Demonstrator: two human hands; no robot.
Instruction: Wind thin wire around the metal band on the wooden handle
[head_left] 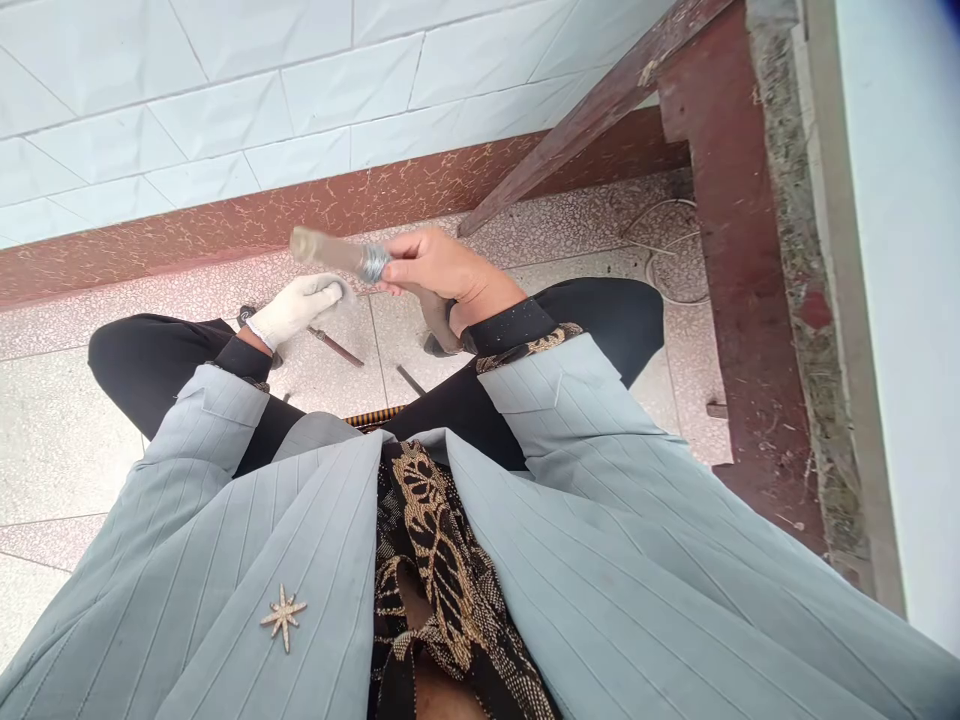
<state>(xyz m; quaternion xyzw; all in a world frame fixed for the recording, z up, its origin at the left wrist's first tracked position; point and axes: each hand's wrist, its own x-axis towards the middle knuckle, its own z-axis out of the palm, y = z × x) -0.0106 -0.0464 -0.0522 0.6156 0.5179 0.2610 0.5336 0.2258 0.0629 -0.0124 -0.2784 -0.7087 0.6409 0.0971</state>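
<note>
Bare right hand (442, 266): fingers clamped at the silvery wire winding (374, 263) on a pale tan cylindrical rod (330, 252) | Rod: above speckled tile floor (67, 420), near left hand (292, 308) | Left hand: white knitted glove (304, 300), fingers curled; contents cannot be determined

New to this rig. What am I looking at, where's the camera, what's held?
No machine here: these are a person's own two hands. The single picture comes from a head-worn camera looking forward and down, past the person's jacket. The right hand is bare and grips a rod by its wire-wrapped end; the other end is blurred. The left hand wears a white glove; whether it holds anything is unclear. Near it is a brown strip. A dark strip lies on the tiled floor.
</note>
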